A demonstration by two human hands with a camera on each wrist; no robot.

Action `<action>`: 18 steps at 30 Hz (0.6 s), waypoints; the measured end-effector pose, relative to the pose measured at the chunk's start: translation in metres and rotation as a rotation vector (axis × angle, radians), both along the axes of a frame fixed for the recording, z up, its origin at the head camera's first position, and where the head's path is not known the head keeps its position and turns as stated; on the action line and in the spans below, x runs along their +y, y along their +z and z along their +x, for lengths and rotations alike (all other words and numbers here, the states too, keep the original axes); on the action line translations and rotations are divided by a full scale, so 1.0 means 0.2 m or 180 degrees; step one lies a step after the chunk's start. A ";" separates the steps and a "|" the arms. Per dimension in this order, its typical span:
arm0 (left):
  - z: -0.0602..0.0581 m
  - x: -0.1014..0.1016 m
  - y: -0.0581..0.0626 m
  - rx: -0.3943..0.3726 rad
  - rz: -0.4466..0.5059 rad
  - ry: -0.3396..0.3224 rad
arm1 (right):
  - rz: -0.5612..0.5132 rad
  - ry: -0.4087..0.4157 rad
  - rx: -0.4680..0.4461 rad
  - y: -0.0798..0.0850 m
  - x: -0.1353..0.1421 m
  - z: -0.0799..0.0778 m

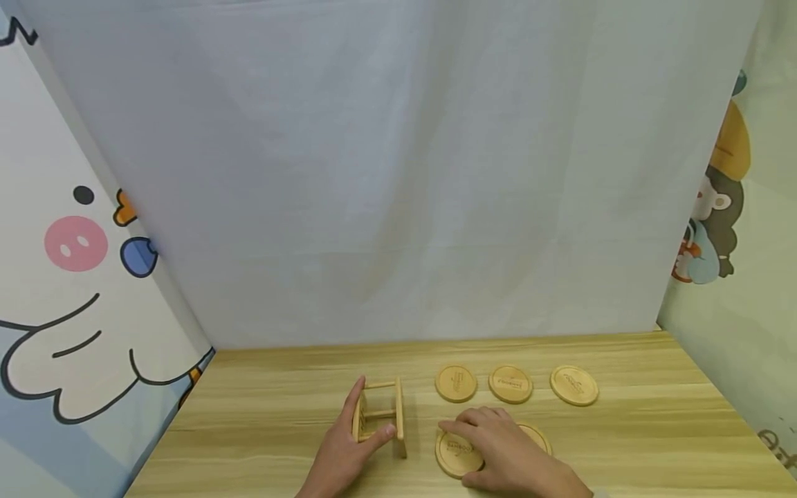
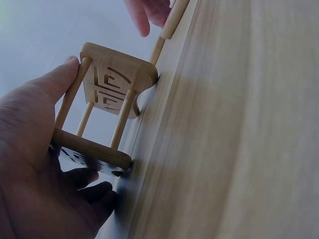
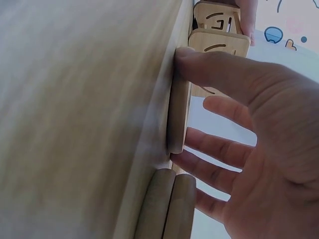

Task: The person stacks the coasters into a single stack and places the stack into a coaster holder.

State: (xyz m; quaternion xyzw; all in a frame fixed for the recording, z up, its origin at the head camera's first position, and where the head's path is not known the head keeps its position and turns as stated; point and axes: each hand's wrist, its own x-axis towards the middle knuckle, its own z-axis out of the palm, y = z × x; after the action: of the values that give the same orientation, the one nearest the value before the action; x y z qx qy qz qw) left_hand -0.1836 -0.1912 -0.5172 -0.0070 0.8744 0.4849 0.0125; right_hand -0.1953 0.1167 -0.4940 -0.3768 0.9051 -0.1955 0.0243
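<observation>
My left hand (image 1: 341, 443) holds a small bamboo coaster holder (image 1: 399, 415) with two carved end panels joined by rods. In the left wrist view, the thumb lies along the holder (image 2: 119, 74) and the fingers curl by its lower panel. To the right, my right hand (image 1: 504, 449) spans a round bamboo coaster (image 1: 457, 453) lying flat on the table. The right wrist view shows the thumb on one edge of that coaster (image 3: 178, 114) and fingers at its other side. Another coaster (image 1: 537, 436) is partly hidden behind the right hand; two are stacked there (image 3: 154, 204).
Behind the right hand, three more coasters lie in a row: a left one (image 1: 456, 384), a middle one (image 1: 510, 384) and a right one (image 1: 574, 385). The wood-grain table (image 1: 261, 429) ends at a pale hanging cloth (image 1: 398, 207). Cartoon-printed sheets flank both sides.
</observation>
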 end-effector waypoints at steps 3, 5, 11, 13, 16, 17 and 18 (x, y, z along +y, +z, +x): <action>0.00 0.00 0.00 -0.0002 -0.0014 0.0010 | 0.0009 -0.0010 -0.0020 0.00 0.00 0.00; 0.00 0.00 0.00 -0.0003 -0.0019 0.0017 | 0.0004 -0.0013 -0.0014 0.00 -0.01 0.00; 0.00 0.00 0.01 -0.0020 -0.0004 0.0030 | -0.0006 -0.0020 0.0009 0.00 -0.01 0.00; 0.00 0.00 0.01 -0.0025 -0.0002 0.0031 | -0.0003 -0.0020 0.0031 0.00 -0.01 0.00; 0.00 0.00 0.01 -0.0015 -0.0006 0.0031 | 0.0012 -0.0021 0.0083 0.00 0.00 0.00; 0.00 0.00 0.01 -0.0017 -0.0006 0.0030 | 0.0018 -0.0025 0.0103 0.00 0.00 0.01; 0.00 0.00 0.01 -0.0019 -0.0006 0.0030 | 0.0019 -0.0029 0.0124 0.01 0.00 0.01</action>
State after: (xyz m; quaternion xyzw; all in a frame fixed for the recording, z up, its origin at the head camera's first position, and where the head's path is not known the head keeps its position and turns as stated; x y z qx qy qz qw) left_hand -0.1835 -0.1904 -0.5156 -0.0125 0.8748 0.4841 0.0128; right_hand -0.1936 0.1162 -0.4930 -0.3763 0.9077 -0.1855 0.0069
